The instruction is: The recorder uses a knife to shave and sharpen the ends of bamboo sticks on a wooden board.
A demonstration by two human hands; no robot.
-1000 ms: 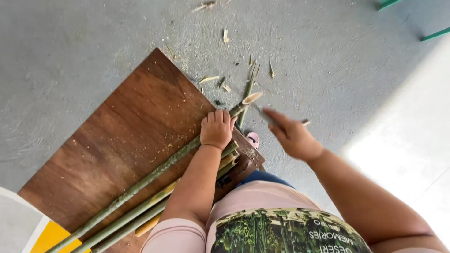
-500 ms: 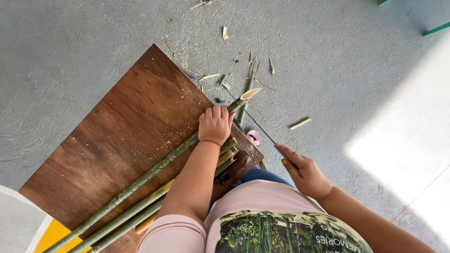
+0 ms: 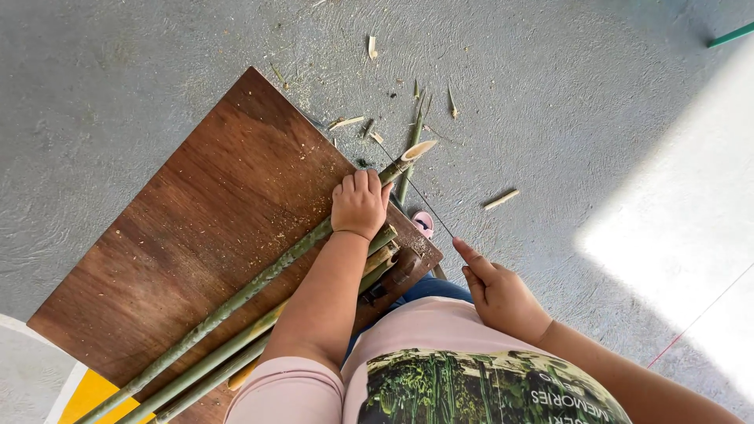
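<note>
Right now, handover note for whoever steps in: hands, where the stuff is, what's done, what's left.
Left hand: clamped on the top green bamboo stalk, pressing it onto the brown wooden board.
Right hand: off the stalk, near the body, gripping a thin dark blade that points toward the cut end.
Stalk tip overhangs the board edge and is already cut to a pale slant.
More stalks lie alongside under the left arm; these look uncut.
Shavings scattered on the grey floor.
</note>
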